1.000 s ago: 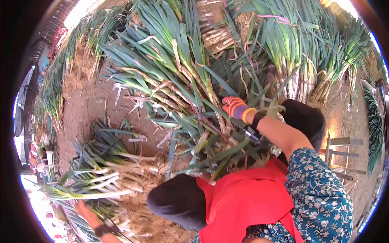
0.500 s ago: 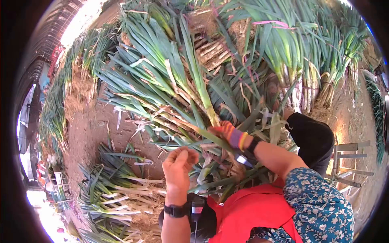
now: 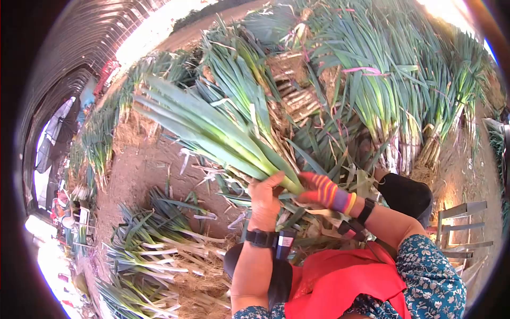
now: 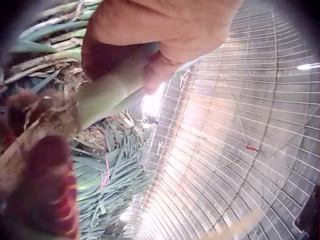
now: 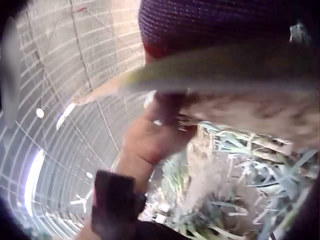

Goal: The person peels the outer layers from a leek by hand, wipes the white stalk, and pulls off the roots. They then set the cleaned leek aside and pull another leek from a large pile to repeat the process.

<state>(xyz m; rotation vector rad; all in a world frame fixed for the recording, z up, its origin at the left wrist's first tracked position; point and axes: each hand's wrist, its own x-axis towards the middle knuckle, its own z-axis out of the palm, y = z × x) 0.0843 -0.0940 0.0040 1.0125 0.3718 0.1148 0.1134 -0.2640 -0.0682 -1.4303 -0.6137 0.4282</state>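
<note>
A large green leek (image 3: 228,139) is held up in front of the lap, its leaves fanning to the upper left in the head view. My bare left hand (image 3: 265,199) grips its stalk, thumb and fingers curled round it in the left wrist view. Lower on the same stalk, my right hand (image 3: 330,194) in a striped glove holds the soil-covered end, with gloved fingers (image 4: 52,165) on either side of it. A yellowish leaf (image 5: 215,72) crosses close under the glove in the right wrist view. The roots are hidden.
Trimmed leeks (image 3: 159,260) with pale stalks and roots lie at the lower left. A pile of untrimmed leeks (image 3: 239,80) lies ahead, and tied bundles (image 3: 382,101) stand at the right. A metal stool (image 3: 462,228) is beside the right knee.
The left hand came from the trimmed leeks at lower left to the stalk by the right hand. The leek has been lifted off the pile, leaves swung left. The head view has shifted.
</note>
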